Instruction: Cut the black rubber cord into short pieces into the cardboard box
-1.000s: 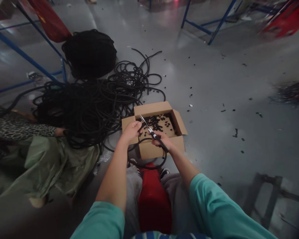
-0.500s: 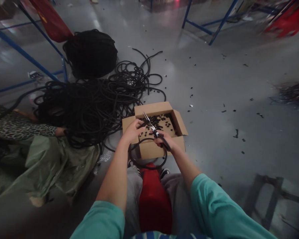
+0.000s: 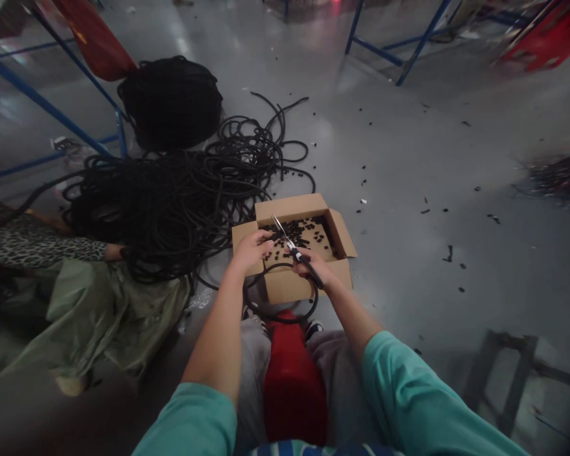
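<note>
Over the left part of an open cardboard box (image 3: 289, 290), my left hand (image 3: 253, 251) pinches a black cord (image 3: 280, 320) near its end. The cord loops down in front of the box. My right hand (image 3: 312, 265) is closed on the handles of scissors (image 3: 291, 246), whose metal blades point up and left, close to my left fingertips. Many short black pieces (image 3: 297, 233) lie inside the box below both hands. The exact contact of blades and cord is too small to tell.
A tangled pile of black cord (image 3: 171, 202) spreads left of the box, with a big black coil (image 3: 171, 102) behind it. Another person in a patterned sleeve (image 3: 42, 240) sits at the left. A red stool (image 3: 294, 386) is between my legs. Blue metal frames (image 3: 377, 50) stand farther back.
The fingers of my left hand have drawn slightly closer together near the scissors. The view has shifted very slightly.
</note>
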Demonstrator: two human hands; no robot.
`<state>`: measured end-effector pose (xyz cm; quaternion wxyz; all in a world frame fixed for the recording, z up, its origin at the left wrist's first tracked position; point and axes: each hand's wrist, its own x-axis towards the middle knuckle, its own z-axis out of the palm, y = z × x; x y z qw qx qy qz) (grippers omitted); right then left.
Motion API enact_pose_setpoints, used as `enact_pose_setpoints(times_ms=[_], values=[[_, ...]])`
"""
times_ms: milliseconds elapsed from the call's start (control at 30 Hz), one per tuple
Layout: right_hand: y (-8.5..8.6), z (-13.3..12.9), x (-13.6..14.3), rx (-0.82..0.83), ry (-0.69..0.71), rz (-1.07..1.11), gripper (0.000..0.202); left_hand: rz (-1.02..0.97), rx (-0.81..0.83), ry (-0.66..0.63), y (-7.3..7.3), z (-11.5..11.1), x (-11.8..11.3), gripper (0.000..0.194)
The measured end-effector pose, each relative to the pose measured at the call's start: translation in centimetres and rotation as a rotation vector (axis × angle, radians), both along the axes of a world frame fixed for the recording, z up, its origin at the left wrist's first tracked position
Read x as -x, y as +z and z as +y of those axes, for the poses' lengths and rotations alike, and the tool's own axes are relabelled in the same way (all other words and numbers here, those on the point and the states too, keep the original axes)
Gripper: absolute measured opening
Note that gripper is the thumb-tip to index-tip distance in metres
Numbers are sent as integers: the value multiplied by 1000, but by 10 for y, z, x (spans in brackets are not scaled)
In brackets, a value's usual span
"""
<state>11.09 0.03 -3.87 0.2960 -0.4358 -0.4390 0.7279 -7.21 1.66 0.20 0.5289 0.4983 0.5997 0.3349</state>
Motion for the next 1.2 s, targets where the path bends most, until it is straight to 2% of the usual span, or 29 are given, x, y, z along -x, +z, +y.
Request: enact_pose_setpoints(times_ms=[167, 467, 667, 867, 1000, 1200], values=[[-1, -1, 1, 43, -40, 15, 56, 55, -8, 8, -4, 1, -1, 23], [-1, -1, 1, 26, -90, -113, 54, 74, 36, 43, -4, 2, -1, 15], [-2, 2, -4, -36, -31, -62, 53, 17, 29, 105, -2, 2, -1, 13], [-4, 4, -7, -29, 64, -11, 56, 32, 8, 139, -9, 4, 0, 19], [-10, 3, -4, -34, 119, -16, 59, 90, -53, 102, -12, 4, -2, 20], [-7, 0, -1, -31, 91, -14, 59, 126, -18, 56, -3, 2, -12, 18]])
